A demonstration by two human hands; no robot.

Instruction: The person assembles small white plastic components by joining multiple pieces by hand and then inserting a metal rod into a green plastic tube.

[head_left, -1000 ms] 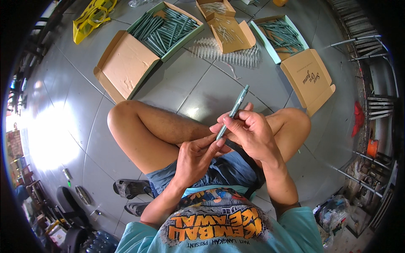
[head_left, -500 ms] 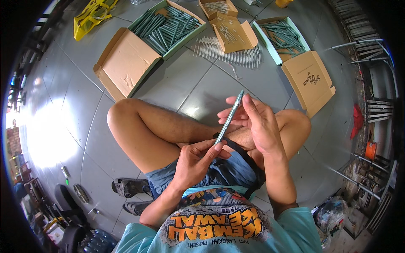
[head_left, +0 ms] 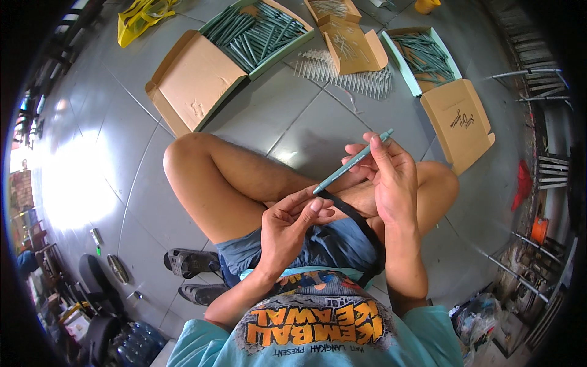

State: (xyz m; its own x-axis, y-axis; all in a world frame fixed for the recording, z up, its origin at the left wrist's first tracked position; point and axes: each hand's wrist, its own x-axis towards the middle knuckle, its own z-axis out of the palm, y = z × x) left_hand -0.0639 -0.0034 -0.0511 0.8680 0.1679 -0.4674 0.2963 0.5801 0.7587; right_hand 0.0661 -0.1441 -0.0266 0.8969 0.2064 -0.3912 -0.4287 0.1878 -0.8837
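Note:
A slim grey-green pen point(head_left: 350, 169) slants up to the right above my lap. My right hand point(head_left: 391, 177) grips it near its upper end, between thumb and fingers, with the end sticking out past the thumb. The pen's lower tip lies at the index fingertip of my left hand point(head_left: 290, 214); whether they touch I cannot tell. My left thumb is bent in against the fingers below the tip, and anything between them is hidden.
Ahead on the tiled floor stand an open box of green pen parts point(head_left: 260, 37) and a smaller one point(head_left: 422, 58). Between them, a brown carton point(head_left: 367, 52) holds thin clear pieces, beside a row of clear pieces point(head_left: 318, 67). Sandals point(head_left: 192, 263) lie left of me.
The pen has tilted further to the right. My right thumb and fingers have closed on its upper part, while my left thumb has come off its lower end. The view has shifted slightly.

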